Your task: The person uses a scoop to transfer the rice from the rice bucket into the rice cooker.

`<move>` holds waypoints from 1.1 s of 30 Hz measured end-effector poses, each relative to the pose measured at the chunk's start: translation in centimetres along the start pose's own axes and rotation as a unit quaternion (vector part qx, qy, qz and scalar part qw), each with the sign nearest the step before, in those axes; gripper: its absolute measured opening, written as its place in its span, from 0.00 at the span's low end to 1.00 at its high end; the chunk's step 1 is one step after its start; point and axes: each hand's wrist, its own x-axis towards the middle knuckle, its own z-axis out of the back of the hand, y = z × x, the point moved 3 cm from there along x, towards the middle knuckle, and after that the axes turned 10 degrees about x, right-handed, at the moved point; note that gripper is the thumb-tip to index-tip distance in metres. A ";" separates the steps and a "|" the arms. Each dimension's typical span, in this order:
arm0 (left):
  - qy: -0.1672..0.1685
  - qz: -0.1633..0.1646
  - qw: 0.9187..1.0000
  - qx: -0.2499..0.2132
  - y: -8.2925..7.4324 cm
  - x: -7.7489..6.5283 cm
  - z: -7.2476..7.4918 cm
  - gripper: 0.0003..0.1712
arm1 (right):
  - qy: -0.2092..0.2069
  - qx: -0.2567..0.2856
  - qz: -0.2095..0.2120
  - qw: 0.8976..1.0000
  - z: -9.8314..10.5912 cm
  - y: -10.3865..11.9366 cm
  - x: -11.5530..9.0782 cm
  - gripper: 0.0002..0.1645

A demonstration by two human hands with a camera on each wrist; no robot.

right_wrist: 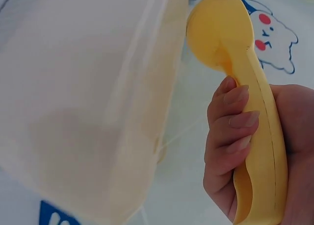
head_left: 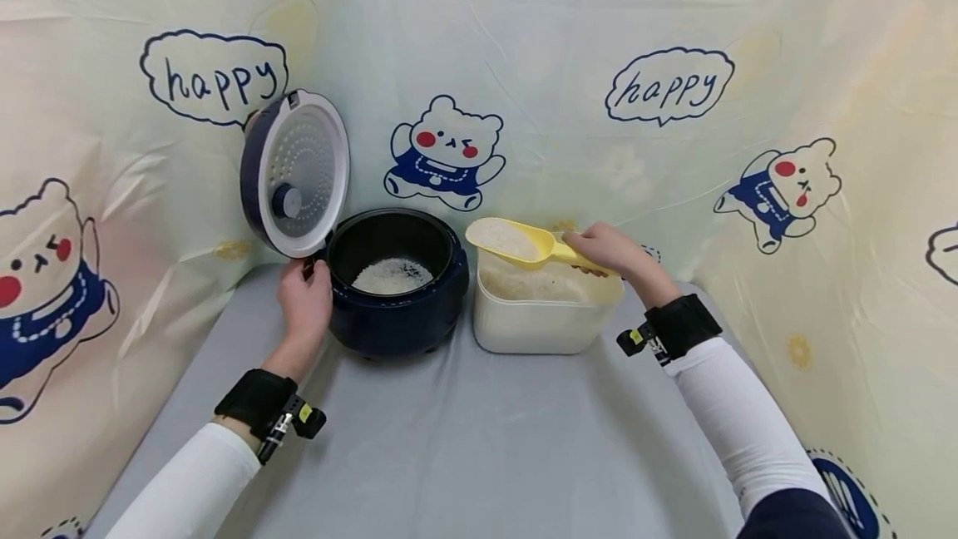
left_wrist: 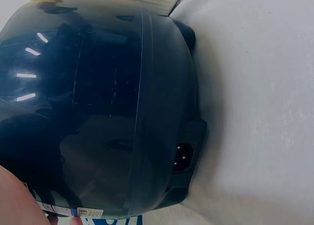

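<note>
My right hand point(head_left: 609, 249) grips the handle of a yellow scoop point(right_wrist: 262, 117), fingers wrapped round it in the right wrist view. The scoop's bowl carries a heap of white rice point(head_left: 503, 238) and hovers over the left part of a cream bin point(head_left: 535, 327) with more rice inside. Left of the bin stands a dark blue rice cooker point(head_left: 397, 324), its lid point(head_left: 303, 169) raised. White rice point(head_left: 392, 276) lies in the bottom of its black pot. My left hand point(head_left: 305, 298) holds the cooker's left side by the lid hinge; in the left wrist view the cooker body hides most of its fingers.
A grey cloth point(head_left: 464, 456) covers the table under the cooker and bin. Behind them hangs a pale curtain point(head_left: 561, 23) printed with bears and the word happy. A power socket point(left_wrist: 183, 157) sits low on the cooker's side.
</note>
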 end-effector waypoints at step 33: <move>-0.006 0.003 1.000 -0.003 0.4 0.4 -0.4 0.19 | -0.020 -0.172 0.006 0.985 -1.7 11.9 3.4 0.29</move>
